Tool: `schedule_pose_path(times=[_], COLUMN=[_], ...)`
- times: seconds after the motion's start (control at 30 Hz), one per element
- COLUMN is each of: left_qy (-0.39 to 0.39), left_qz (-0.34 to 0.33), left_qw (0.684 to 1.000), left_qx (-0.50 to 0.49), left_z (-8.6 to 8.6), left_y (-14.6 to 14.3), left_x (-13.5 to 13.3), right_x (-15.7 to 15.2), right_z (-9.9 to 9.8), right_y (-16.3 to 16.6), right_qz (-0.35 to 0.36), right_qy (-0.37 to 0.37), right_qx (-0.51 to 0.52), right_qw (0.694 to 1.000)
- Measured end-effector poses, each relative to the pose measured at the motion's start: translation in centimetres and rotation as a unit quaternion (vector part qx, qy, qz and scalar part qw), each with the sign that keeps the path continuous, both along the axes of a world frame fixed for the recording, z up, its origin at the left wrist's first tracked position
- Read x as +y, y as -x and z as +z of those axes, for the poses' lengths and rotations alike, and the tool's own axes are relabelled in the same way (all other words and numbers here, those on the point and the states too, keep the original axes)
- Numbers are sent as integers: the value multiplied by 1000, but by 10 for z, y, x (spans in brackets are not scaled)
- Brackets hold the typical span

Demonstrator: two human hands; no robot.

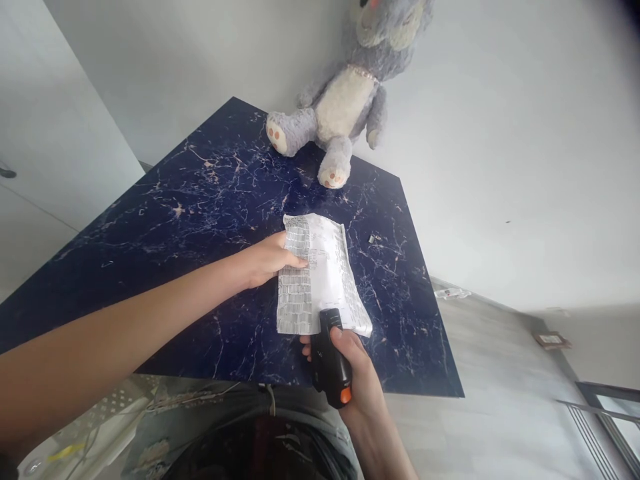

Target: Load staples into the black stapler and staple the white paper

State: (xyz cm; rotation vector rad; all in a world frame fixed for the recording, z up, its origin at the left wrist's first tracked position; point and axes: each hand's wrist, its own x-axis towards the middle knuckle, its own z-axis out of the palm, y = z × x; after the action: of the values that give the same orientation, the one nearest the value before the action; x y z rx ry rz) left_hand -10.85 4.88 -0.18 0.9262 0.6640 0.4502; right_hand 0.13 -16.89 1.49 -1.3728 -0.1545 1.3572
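A paper sheet with a grey brick-like pattern along its sides and a white printed middle is held slightly bent above the table. My left hand is closed on its left edge, thumb on top and fingers behind. Around a black stapler with an orange end, my right hand is wrapped, its thumb on top. The stapler's front end lies over the sheet's near edge; its lower jaw is mostly hidden.
A dark blue marbled table spans the view. A grey plush bear sits at its far edge against the wall. A small staple strip lies right of the sheet. Below at left is a white perforated chair.
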Motion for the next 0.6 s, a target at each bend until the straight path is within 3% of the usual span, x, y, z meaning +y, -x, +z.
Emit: schedule_pose_path(times=[0.27, 0.43, 0.53, 0.6], left_qy=[-1, -37, -141, -262], left_qz=[-2, 21, 49, 61], left_qw=[1000, 998, 983, 948], left_qx=[23, 55, 111, 169], left_z=[2, -5, -9, -12], left_y=[0, -1, 1, 5], left_x=[2, 7, 10, 12], right_x=[0, -23, -47, -57], right_z=[3, -4, -7, -3], right_y=[-8, -15, -18, -21], right_qz=[74, 142, 162, 186], right_qy=[20, 30, -2, -41], right_qx=[72, 156, 169, 129], right_qw=[995, 977, 972, 973])
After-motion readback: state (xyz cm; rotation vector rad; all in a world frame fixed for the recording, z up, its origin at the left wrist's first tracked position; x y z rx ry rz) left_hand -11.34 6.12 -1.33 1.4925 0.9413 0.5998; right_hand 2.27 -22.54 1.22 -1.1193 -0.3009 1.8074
